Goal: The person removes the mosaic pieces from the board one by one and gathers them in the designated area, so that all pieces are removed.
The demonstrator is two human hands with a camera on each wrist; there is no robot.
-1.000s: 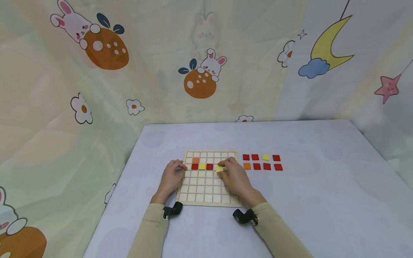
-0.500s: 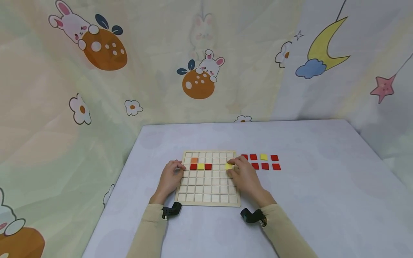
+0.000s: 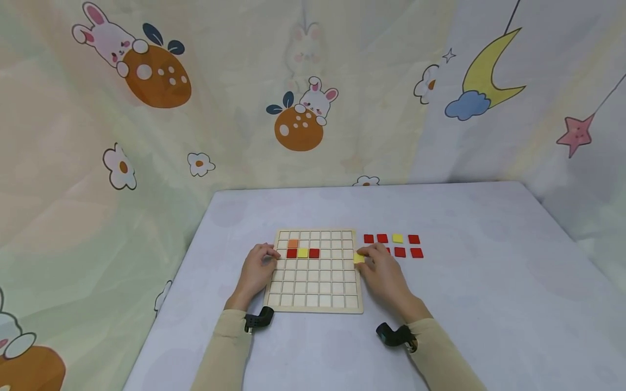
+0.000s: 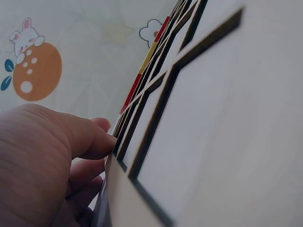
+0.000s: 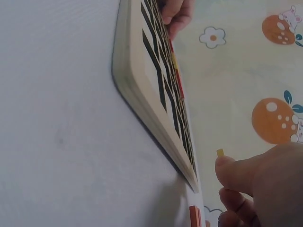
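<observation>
A wooden grid board point(image 3: 311, 285) lies flat on the table. My left hand point(image 3: 256, 270) holds its left edge; in the left wrist view the fingertips point(image 4: 108, 146) are right at the rim. My right hand point(image 3: 386, 274) pinches a yellow square tile point(image 3: 359, 257) between thumb and index finger, overlapping the board's right edge in the head view. That tile point(image 5: 220, 152) peeks above the fingertips in the right wrist view. Set in the board's cells are an orange tile point(image 3: 293, 244), with a red tile point(image 3: 292, 253), a yellow tile point(image 3: 302, 253) and another red tile point(image 3: 314, 253) in the row below.
Two rows of loose tiles lie right of the board: several red ones, such as a red tile point(image 3: 413, 239), and a yellow loose tile point(image 3: 398, 238). The right hand hides part of the nearer row. A printed cloth point(image 3: 235, 108) hangs behind the white-covered table point(image 3: 464, 304).
My right hand has moved right with the yellow tile, from over the board's cells to its right edge, now covering part of the loose tiles' nearer row. The left hand stays at the board's edge.
</observation>
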